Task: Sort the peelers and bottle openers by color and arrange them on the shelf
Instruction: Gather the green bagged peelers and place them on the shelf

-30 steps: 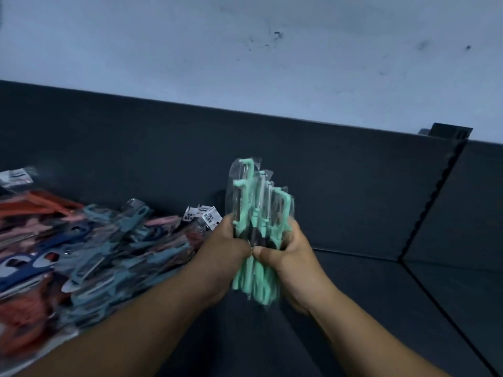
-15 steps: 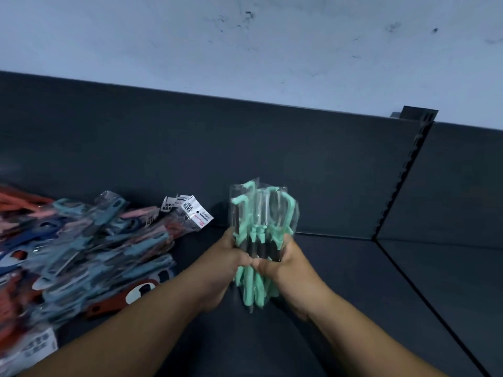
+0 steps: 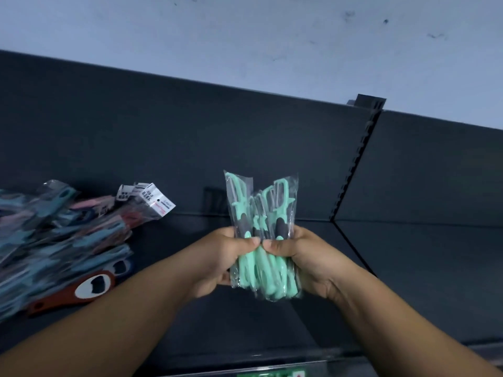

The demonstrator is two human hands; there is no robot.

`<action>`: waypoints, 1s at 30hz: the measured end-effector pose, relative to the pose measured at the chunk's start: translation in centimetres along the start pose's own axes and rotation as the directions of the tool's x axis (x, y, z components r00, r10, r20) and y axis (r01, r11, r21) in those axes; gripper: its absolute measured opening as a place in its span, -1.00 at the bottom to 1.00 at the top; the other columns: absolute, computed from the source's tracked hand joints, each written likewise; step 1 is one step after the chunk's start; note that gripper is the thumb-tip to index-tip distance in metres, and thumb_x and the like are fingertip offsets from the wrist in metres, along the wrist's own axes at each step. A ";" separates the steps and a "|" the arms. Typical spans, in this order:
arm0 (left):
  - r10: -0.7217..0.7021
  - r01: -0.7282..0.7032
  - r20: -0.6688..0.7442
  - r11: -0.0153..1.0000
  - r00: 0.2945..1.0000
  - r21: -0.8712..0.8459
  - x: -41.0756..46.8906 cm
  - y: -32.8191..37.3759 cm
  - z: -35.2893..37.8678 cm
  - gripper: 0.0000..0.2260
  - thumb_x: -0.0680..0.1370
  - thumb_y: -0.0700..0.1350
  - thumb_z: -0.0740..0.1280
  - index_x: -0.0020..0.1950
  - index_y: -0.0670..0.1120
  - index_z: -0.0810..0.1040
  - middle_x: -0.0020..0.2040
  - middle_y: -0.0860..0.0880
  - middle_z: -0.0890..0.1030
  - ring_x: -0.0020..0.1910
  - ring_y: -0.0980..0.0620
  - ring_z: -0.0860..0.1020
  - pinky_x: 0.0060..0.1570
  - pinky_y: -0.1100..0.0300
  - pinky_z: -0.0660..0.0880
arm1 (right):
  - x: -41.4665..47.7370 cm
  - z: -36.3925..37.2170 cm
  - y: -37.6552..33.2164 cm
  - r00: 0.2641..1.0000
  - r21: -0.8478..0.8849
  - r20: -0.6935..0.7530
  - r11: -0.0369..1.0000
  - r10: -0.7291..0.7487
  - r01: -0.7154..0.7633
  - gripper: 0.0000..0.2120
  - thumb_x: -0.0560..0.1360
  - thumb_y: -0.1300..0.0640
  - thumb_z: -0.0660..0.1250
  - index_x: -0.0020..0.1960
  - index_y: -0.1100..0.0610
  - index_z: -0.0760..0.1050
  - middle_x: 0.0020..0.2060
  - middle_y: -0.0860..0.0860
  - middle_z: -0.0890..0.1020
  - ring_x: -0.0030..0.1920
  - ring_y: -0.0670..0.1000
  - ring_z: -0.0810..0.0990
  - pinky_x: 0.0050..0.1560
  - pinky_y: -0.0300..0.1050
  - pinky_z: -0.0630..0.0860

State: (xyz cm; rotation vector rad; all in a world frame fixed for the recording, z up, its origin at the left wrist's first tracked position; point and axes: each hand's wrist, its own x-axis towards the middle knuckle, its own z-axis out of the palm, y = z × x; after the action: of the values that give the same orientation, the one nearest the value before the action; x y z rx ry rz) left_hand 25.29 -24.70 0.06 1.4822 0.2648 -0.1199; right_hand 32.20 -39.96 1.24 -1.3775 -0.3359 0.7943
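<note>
Reaching in with bare forearms from both lower corners, converging mid-frame. Gripping peelers (image 3: 261,213) upright with left hand (image 3: 217,263) on the left side, fingers curled behind, thumb across the front. Gripping likewise with right hand (image 3: 302,257) on the right side, thumb tips just beside each other.

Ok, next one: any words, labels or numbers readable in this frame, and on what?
White header cards on packets atop the mixed pile: dark and red print, too blurred to read.
Green label at the shelf's front edge, bottom of frame: cut off, unreadable.
Bagged mint peelers: no print visible.
Nothing can be quoted.
</note>
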 end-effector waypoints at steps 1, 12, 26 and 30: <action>0.001 -0.001 0.012 1.000 1.000 0.007 0.4 0.1 1.0 -0.83 0.59 -0.09 0.29 0.17 -0.03 0.56 0.03 -0.05 0.70 0.06 -0.08 0.65 0.16 -0.17 0.52 | -0.6 -1.0 -0.2 1.000 0.001 -0.007 1.000 0.007 -0.007 -0.70 0.50 0.40 0.29 0.22 0.27 0.51 0.07 0.23 0.66 0.05 0.23 0.66 0.01 0.10 0.63; -0.048 0.046 0.067 0.998 0.997 0.032 9.4 1.7 18.3 -0.87 0.58 -0.10 0.31 0.11 -0.04 0.56 0.00 -0.04 0.70 0.01 -0.05 0.66 0.06 -0.04 0.58 | -5.5 -18.4 -4.0 0.993 -0.057 -0.116 0.998 0.024 -0.031 -0.73 0.51 0.41 0.26 0.18 0.28 0.54 0.03 0.26 0.67 0.01 0.24 0.67 -0.08 0.09 0.65; -0.031 0.075 -0.111 0.903 0.993 0.424 18.6 1.1 28.9 -0.57 0.49 0.07 0.40 0.29 0.00 0.38 0.15 -0.02 0.55 0.08 0.00 0.57 0.12 0.03 0.56 | -4.4 -32.6 -4.5 0.966 -0.508 -0.237 0.861 -0.101 -0.034 -0.42 0.53 0.23 0.33 0.48 0.02 0.20 0.30 -0.01 0.52 0.23 0.01 0.56 0.23 -0.05 0.49; 0.048 0.004 -0.052 0.689 0.997 0.724 18.0 0.4 29.5 -0.36 0.45 0.21 0.36 0.45 0.02 0.27 0.42 -0.02 0.26 0.35 -0.03 0.33 0.32 0.09 0.34 | -5.1 -34.4 -4.2 0.985 -0.834 -0.160 0.543 -0.067 -0.099 -0.25 0.58 0.05 0.27 0.58 0.00 -0.14 0.55 -0.06 -0.23 0.55 -0.05 -0.11 0.37 -0.28 -0.08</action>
State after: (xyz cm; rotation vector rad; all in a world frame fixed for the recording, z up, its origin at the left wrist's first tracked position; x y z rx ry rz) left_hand 45.72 -52.49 -2.09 2.2962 0.2659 -0.1675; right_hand 52.02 -68.81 -0.40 -2.3656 -0.6200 0.5037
